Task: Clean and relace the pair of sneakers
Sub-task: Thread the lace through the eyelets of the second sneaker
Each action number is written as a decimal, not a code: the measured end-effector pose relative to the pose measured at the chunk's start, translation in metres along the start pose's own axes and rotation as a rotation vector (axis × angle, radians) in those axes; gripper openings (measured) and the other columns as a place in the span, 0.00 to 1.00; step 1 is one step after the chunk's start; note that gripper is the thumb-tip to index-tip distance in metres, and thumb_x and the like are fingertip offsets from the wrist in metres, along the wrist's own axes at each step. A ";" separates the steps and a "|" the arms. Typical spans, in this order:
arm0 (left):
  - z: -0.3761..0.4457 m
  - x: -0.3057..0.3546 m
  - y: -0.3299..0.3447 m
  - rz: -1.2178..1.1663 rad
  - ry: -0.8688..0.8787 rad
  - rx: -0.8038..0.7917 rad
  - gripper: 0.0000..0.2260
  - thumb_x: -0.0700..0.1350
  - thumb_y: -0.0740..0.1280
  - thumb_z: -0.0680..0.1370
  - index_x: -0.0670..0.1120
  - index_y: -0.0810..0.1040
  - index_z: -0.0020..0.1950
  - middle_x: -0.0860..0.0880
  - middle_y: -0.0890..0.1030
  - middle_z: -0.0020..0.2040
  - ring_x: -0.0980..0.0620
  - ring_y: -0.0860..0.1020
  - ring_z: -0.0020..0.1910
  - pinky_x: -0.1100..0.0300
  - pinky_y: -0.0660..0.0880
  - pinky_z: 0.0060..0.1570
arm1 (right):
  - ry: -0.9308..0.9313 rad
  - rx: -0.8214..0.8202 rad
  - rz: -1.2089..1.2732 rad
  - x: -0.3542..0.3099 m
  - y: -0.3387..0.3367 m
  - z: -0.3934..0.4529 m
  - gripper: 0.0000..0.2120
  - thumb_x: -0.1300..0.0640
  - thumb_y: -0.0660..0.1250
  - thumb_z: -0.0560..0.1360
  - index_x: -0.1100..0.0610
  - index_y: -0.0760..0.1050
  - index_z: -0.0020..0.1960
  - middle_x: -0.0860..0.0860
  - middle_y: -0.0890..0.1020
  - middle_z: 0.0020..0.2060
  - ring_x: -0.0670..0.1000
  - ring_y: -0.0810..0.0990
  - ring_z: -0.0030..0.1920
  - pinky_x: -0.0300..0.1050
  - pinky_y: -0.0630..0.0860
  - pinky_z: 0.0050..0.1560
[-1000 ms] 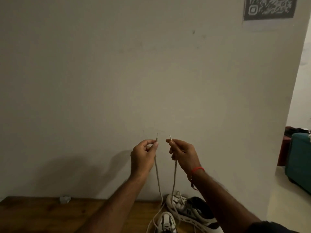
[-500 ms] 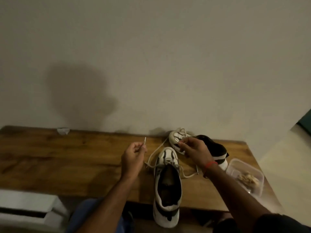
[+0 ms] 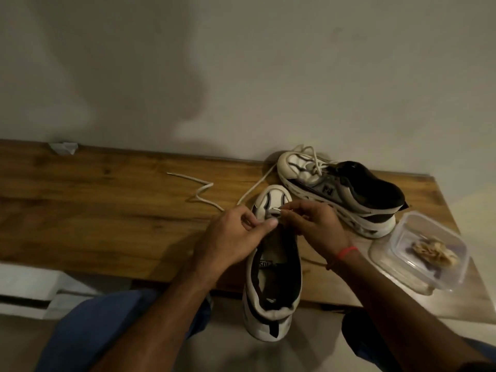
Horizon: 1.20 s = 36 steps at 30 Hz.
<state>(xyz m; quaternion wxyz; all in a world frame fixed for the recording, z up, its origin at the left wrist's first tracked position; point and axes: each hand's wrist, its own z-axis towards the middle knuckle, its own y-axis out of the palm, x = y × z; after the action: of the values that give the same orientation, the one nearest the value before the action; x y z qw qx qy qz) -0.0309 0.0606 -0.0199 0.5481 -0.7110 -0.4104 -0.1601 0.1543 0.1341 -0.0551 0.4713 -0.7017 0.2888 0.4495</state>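
Note:
A white and black sneaker [image 3: 272, 267] lies on the wooden table [image 3: 107, 210], toe pointing away, its heel hanging over the near edge. My left hand [image 3: 233, 234] grips the sneaker's left side near the toe, thumb across the eyelets. My right hand [image 3: 311, 226] pinches the tip of a white lace [image 3: 201, 191] at the front eyelets. The lace's other end trails left across the table. The second sneaker [image 3: 343, 194] rests on its side by the wall, with its own lace loose on it.
A clear plastic container [image 3: 421, 251] holding a crumpled cloth sits at the table's right near corner. A small scrap of white paper [image 3: 64, 148] lies at the back left by the wall. My blue-clad knees are below the table edge.
Both hands came down from holding the two lace ends up against the wall. My left hand let its lace end drop on the table and took hold of the near sneaker.

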 end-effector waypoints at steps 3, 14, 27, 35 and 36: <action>-0.002 0.002 0.008 0.030 0.018 -0.020 0.10 0.59 0.72 0.76 0.55 0.80 0.52 0.58 0.82 0.46 0.63 0.79 0.44 0.61 0.79 0.43 | -0.007 -0.028 -0.080 0.001 0.004 -0.004 0.04 0.50 0.70 0.78 0.46 0.82 0.51 0.43 0.83 0.46 0.37 0.79 0.44 0.30 0.73 0.38; 0.004 -0.002 -0.001 -0.107 -0.061 -0.013 0.08 0.45 0.65 0.83 0.48 0.83 0.58 0.54 0.81 0.49 0.56 0.80 0.45 0.61 0.81 0.35 | -0.052 -0.048 -0.304 -0.008 0.017 -0.016 0.06 0.48 0.70 0.76 0.48 0.81 0.50 0.45 0.73 0.50 0.46 0.71 0.55 0.38 0.71 0.49; 0.004 -0.002 -0.001 -0.140 -0.069 -0.043 0.07 0.44 0.66 0.83 0.47 0.83 0.55 0.52 0.82 0.51 0.54 0.81 0.48 0.50 0.85 0.44 | -0.018 0.045 -0.372 -0.012 0.030 -0.022 0.04 0.46 0.69 0.76 0.43 0.73 0.47 0.42 0.68 0.49 0.44 0.66 0.56 0.52 0.73 0.60; 0.003 -0.004 -0.004 -0.183 -0.034 -0.058 0.05 0.44 0.68 0.81 0.50 0.83 0.51 0.54 0.82 0.53 0.55 0.81 0.51 0.53 0.85 0.41 | -0.075 0.002 -0.407 -0.012 0.029 -0.022 0.06 0.45 0.67 0.76 0.45 0.77 0.51 0.41 0.69 0.48 0.45 0.66 0.55 0.55 0.72 0.60; 0.003 -0.004 -0.004 -0.193 -0.032 -0.062 0.05 0.44 0.68 0.81 0.51 0.83 0.51 0.54 0.82 0.53 0.55 0.81 0.51 0.52 0.85 0.41 | -0.083 -0.008 -0.408 -0.012 0.028 -0.022 0.06 0.45 0.67 0.76 0.45 0.78 0.51 0.41 0.69 0.48 0.45 0.66 0.55 0.56 0.72 0.60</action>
<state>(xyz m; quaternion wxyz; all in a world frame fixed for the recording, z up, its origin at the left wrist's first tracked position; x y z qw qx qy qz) -0.0371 0.0617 -0.0211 0.5013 -0.6871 -0.4806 -0.2135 0.1336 0.1023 -0.0523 0.5613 -0.7283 0.1193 0.3746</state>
